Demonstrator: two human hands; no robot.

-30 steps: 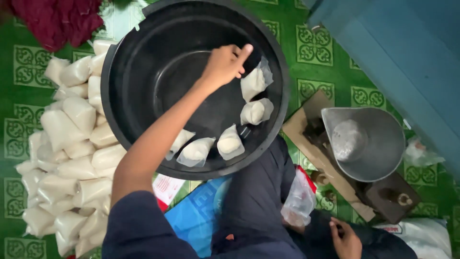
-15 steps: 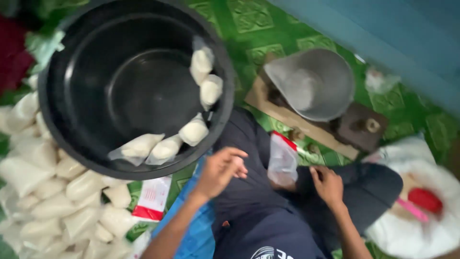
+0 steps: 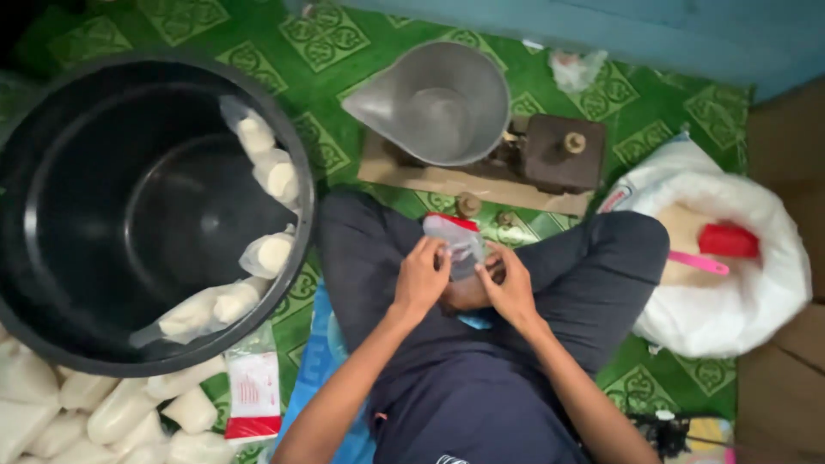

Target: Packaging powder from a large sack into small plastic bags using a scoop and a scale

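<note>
Plastic bag, one small clear pouch with a red strip along its top edge, sits over the person's lap, held between both hands just above the crossed legs in dark trousers. Left hand pinches the bag's left side with thumb and fingertips closed on the film; right hand does the same on the right side, fingers curled, thumb pressed to the plastic. Both forearms run up from the bottom of the view and meet at the bag, wrists bent slightly inward.

One large black tub stands on the green patterned floor mat to the person's left. Inside it, along the near right wall, lie about five filled bags of white powder, knotted and leaning against the rim. Outside the tub, at the lower left, a heap of more filled white bags lies on the mat; their number cannot be counted because the frame's edge cuts them off. One flat stack of empty red-topped bags lies just beside that heap.

Ahead of the knees stands one balance scale on a wooden base, its grey metal scoop pan holding nothing visible. To the right, one big white sack stands open, with a red scoop on a pink handle resting on the pale contents.
</note>
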